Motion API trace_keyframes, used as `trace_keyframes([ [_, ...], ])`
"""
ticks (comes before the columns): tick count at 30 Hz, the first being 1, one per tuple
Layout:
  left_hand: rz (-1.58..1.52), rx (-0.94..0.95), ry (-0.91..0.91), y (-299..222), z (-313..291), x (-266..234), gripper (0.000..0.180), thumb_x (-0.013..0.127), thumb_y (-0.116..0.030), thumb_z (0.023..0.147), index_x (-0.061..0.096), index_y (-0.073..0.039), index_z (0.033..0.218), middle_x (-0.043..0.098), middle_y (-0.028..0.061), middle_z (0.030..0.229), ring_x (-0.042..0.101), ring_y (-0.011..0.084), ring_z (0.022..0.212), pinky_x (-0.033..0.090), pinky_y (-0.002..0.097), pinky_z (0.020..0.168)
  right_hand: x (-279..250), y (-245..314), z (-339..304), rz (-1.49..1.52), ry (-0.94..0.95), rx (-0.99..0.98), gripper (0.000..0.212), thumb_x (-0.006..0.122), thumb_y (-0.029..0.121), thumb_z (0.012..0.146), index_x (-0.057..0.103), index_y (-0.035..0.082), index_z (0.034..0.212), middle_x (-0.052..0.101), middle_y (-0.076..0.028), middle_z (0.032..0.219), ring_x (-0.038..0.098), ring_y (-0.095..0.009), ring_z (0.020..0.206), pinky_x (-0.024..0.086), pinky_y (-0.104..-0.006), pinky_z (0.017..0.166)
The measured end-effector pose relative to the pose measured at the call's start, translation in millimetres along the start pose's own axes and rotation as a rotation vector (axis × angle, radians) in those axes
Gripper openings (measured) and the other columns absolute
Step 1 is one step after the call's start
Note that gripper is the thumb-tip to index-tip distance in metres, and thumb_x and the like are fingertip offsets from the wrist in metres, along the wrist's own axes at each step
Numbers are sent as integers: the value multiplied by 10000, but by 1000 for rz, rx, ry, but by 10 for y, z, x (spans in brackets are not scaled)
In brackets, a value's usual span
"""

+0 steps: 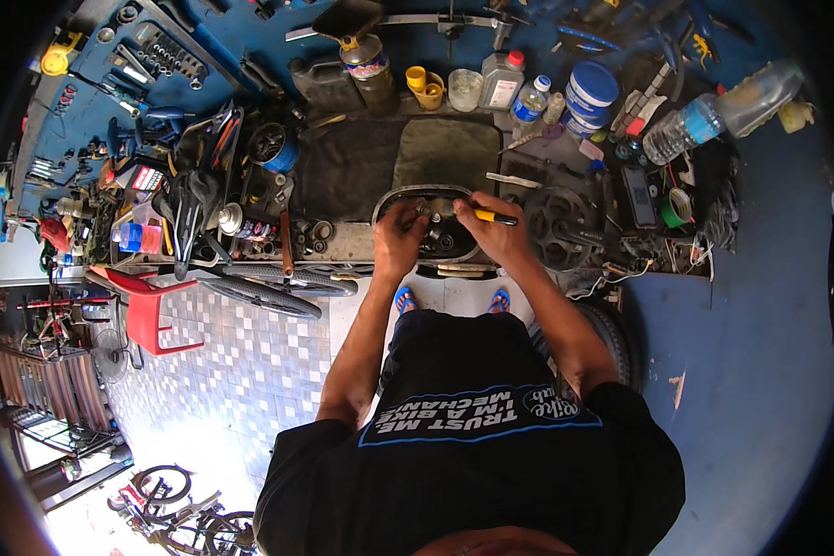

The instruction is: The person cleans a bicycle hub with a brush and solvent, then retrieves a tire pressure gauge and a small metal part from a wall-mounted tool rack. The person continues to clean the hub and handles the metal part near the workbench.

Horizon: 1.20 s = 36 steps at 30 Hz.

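Note:
Over an oval tray (423,188) with a pale rim, my two hands are close together at the bench's front edge. My right hand (502,239) is closed round a slim tool with a yellow-and-black handle (495,218). Its handle sticks out to the right, and its tip is too small to make out. The fingers of my left hand (398,243) are pinched together just left of it, on a small part I cannot make out. Dark round parts (446,243) lie in the tray between my hands.
A crankset with a chainring (558,227) lies right of the tray. Behind are dark mats (445,153), a blue-and-white tub (591,93) and bottles (530,100). At left sit a bike saddle (193,208), a spray can (246,222) and a hammer (285,243). Wheels (269,292) stand below the bench.

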<state>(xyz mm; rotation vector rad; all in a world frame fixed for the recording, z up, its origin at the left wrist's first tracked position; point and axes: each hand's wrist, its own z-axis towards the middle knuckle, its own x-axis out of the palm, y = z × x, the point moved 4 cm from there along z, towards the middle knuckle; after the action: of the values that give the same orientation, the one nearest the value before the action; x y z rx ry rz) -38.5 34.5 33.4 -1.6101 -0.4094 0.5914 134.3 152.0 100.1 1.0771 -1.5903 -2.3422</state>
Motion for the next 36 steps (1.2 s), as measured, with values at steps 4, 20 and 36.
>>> trace_keyframes([
  [4,97,35,-13,2,-16,7,361,766,-48,933,715,3,1287,786,169,1076,755,210,1004,580,331,858,3,142,-27,23,-34,19,370,723,392,1021,698,42,904,671,-141,706,691,-332,656,521,-386,611],
  [20,-548,-262,70,-20,-48,53,385,616,-71,1077,540,47,1435,735,179,1227,750,275,1129,619,387,954,-15,-310,-260,-242,254,-164,326,783,375,947,709,69,1030,748,-157,834,738,-387,789,554,-482,704],
  [36,-380,-236,23,31,-57,22,228,588,-22,1076,664,98,1255,739,180,1163,769,238,962,686,364,844,-75,112,-22,85,195,-129,283,776,320,976,766,41,1021,773,-120,901,769,-234,816,568,-346,718],
])
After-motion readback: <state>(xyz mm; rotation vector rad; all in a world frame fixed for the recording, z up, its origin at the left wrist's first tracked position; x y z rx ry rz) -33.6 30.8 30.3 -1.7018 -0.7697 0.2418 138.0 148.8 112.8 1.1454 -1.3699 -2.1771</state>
